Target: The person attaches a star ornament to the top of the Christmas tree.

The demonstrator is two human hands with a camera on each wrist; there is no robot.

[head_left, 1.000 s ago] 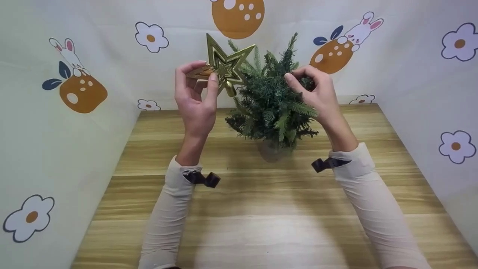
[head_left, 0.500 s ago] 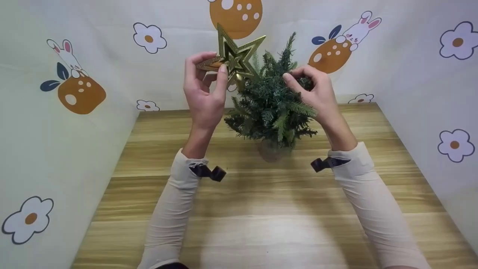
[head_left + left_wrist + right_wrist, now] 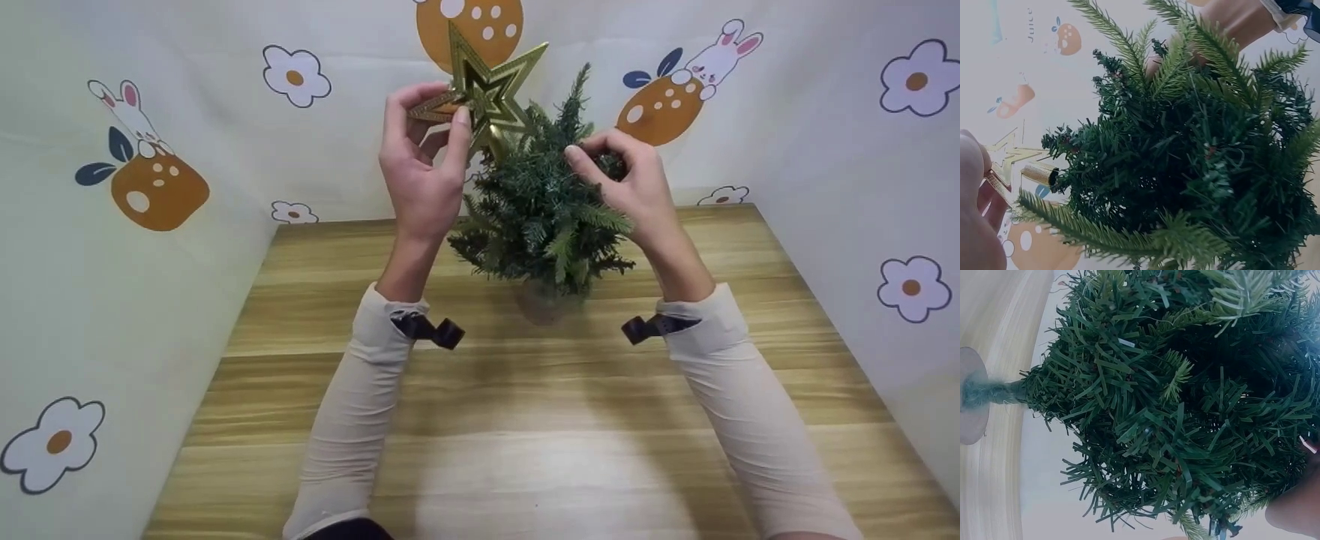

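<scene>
In the head view my left hand (image 3: pixel 424 169) holds a gold star tree topper (image 3: pixel 491 90) by one point, between thumb and fingers. The topper is just left of the upper part of a small artificial Christmas tree (image 3: pixel 544 210). Its hollow gold socket (image 3: pixel 1039 173) shows in the left wrist view, close beside a branch tip. On the tree's right side, my right hand (image 3: pixel 637 180) pinches at the upper branches; needles partly hide its fingertips. The tree stands upright on a round base (image 3: pixel 972 419), seen in the right wrist view.
A wood-grain table (image 3: pixel 315 300) carries the tree near its back edge. Pale cloth walls (image 3: pixel 225 45) with printed flowers, rabbits and oranges enclose it at the back and both sides. Small dark cameras (image 3: pixel 448 334) sit on both wrists.
My left hand has moved up and to the right with the star topper, bringing it closer to the treetop. The right hand and the tree have stayed nearly in place.
</scene>
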